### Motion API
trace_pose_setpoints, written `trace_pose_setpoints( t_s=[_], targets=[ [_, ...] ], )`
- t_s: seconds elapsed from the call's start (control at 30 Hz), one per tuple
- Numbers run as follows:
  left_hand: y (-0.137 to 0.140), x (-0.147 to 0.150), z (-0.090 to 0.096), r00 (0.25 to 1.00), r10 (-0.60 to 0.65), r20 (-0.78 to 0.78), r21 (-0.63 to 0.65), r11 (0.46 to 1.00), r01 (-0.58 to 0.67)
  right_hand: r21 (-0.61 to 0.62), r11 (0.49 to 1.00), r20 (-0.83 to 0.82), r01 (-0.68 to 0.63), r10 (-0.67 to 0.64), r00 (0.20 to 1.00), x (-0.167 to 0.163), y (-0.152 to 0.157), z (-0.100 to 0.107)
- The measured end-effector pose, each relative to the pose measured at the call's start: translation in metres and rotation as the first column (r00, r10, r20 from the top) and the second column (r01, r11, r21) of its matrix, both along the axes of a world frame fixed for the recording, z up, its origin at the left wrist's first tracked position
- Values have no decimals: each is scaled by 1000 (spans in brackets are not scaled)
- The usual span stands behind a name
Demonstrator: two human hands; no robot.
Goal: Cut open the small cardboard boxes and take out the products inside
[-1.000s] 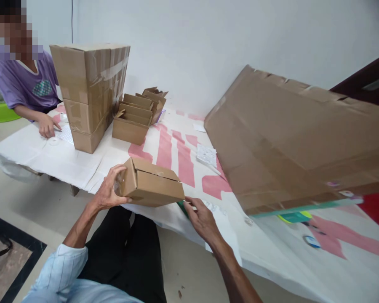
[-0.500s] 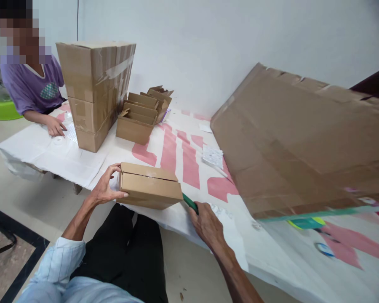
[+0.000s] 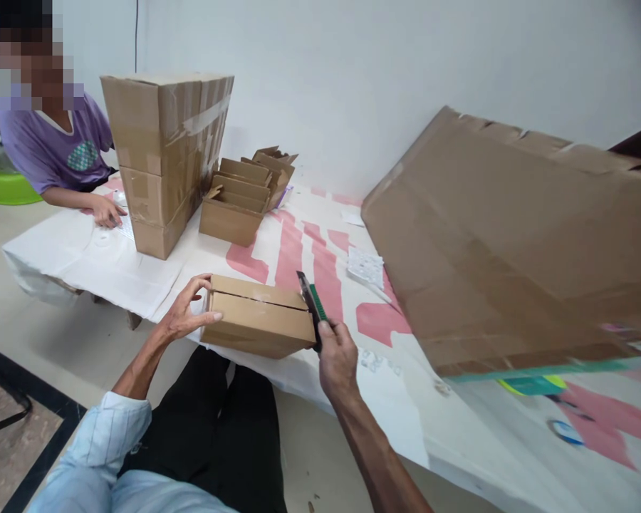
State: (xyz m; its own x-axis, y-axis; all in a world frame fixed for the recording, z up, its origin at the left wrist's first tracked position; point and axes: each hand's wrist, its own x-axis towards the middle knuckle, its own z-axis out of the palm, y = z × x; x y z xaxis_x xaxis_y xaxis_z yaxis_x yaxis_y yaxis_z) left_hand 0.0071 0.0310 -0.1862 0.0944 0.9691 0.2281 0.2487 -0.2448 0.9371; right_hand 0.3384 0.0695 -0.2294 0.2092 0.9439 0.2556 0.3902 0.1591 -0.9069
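Observation:
A small closed cardboard box [image 3: 256,317] lies at the near edge of the white and pink covered table [image 3: 310,249]. My left hand [image 3: 184,313] grips its left end, thumb on the front face and fingers over the top. My right hand [image 3: 337,360] holds a green utility knife [image 3: 310,303] upright, just off the box's right end, blade tip pointing up and away.
A tall taped carton [image 3: 163,153] and several small open boxes [image 3: 240,199] stand at the back left. A large flat cardboard sheet [image 3: 513,235] leans over the table's right side. Another person in a purple shirt [image 3: 58,153] sits at the far left, hand on papers.
My right hand picked up the green knife from the table edge and raised it beside the box's right end. The box was turned down flat onto the table.

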Motion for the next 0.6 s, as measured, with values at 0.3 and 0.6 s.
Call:
trace_pose_setpoints(
  t_s=[0.3,0.6],
  targets=[
    [8,0,-9,994,-45,103,-23,999,48,65,997,-53,-29,32,998,3,2,32],
    [7,0,-9,995,-49,87,-50,997,54,21,859,259,-511,489,833,-15,18,121]
  ],
)
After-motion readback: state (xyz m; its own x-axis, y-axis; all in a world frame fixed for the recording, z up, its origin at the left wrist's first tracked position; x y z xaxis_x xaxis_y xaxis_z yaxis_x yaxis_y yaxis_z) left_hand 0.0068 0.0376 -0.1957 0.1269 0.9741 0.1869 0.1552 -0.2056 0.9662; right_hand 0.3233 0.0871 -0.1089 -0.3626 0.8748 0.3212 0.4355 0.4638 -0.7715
